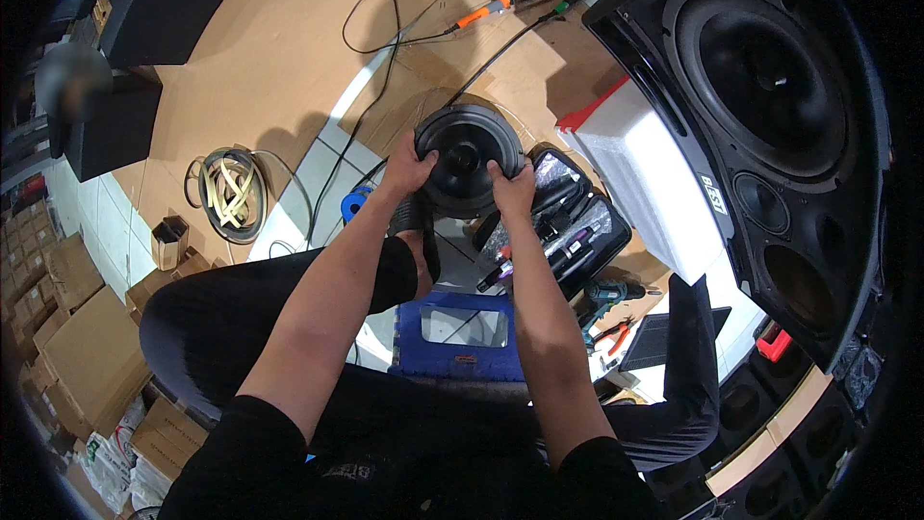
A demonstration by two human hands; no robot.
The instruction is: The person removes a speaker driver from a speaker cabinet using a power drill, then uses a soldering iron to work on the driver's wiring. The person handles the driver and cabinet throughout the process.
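Both hands grip a round black speaker driver (467, 164) by its rim, cone facing up, over the floor between my legs. My left hand (412, 166) has its thumb on the left side of the rim; my right hand (510, 185) holds the right side. Under and right of the driver lies an open black tool case (602, 250) with tools in it. A blue spool (354, 203) sits left of the driver. Below my hands is a blue plastic stool or crate (408, 339), partly hidden by my right arm.
A large speaker cabinet (703, 125) stands at right beside white foam (674, 207). Soldering irons (481, 14) with cables lie ahead on cardboard (250, 58). A drill (606, 294) lies by the case. A coiled cable (207, 188), black boxes (164, 10) and cartons (96, 356) are at left.
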